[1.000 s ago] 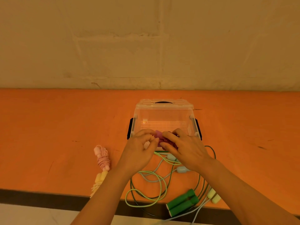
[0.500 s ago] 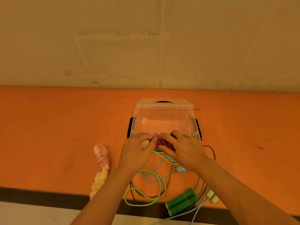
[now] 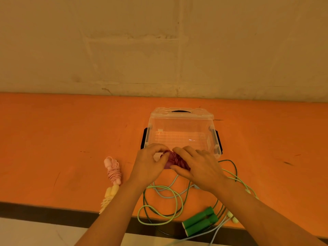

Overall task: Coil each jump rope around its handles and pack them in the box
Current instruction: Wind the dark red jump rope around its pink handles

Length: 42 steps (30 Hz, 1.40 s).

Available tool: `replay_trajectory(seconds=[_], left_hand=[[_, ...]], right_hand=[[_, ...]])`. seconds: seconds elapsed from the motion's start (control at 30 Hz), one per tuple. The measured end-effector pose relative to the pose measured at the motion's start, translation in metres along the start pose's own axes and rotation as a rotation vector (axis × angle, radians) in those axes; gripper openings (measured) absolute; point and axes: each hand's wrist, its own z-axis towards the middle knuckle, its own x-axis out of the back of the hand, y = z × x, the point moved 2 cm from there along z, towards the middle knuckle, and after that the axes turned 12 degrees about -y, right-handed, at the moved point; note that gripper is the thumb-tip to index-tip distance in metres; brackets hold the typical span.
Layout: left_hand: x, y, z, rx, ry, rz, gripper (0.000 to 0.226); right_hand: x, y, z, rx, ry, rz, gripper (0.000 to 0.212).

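Purple cord wound round its handles makes a small bundle, the purple jump rope (image 3: pixel 174 161), held between both hands just at the near edge of the clear plastic box (image 3: pixel 181 121) on the orange tabletop (image 3: pixel 71 132). The left hand (image 3: pixel 148 166) pinches the bundle's left end with curled fingers; the right hand (image 3: pixel 198 167) wraps thumb and fingers round the rest, a closed grip on both sides. The box looks empty, its lid standing at the back. A coiled pink rope (image 3: pixel 113 171) and a coiled yellow rope (image 3: pixel 109 196) lie to the left; green handles (image 3: pixel 199 222) and loose green and pale blue cords (image 3: pixel 165 194) sprawl nearer the person. The bundle likely is light, its cord springy and apt to unwind, so holding across the wraps seems wisest.
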Motion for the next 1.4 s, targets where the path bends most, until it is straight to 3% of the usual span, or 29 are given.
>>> replay_trajectory(seconds=[0.23, 0.37, 0.63, 1.07, 1.27, 1.4], left_hand=[[-0.003, -0.004, 0.004, 0.076, 0.018, -0.037, 0.02], [-0.001, -0.012, 0.01, 0.077, 0.036, 0.0, 0.018], [0.014, -0.045, 0.007, 0.067, -0.039, 0.101, 0.018], [0.06, -0.112, -0.031, 0.225, -0.209, 0.327, 0.018], [0.073, -0.169, -0.085, 0.39, -0.185, 0.432, 0.031], [0.066, -0.196, -0.119, 0.409, -0.36, 0.574, 0.051]], right_hand=[[-0.006, 0.0, 0.002, -0.078, -0.111, 0.049, 0.071], [-0.012, -0.004, 0.005, -0.077, -0.159, 0.036, 0.066], [-0.031, -0.02, 0.029, -0.059, -0.118, -0.077, 0.076], [-0.094, -0.095, 0.056, 0.023, -0.39, 0.22, 0.065], [-0.136, -0.142, 0.056, -0.091, -0.453, 0.196, 0.058], [-0.169, -0.16, 0.054, -0.213, -0.463, 0.229, 0.062]])
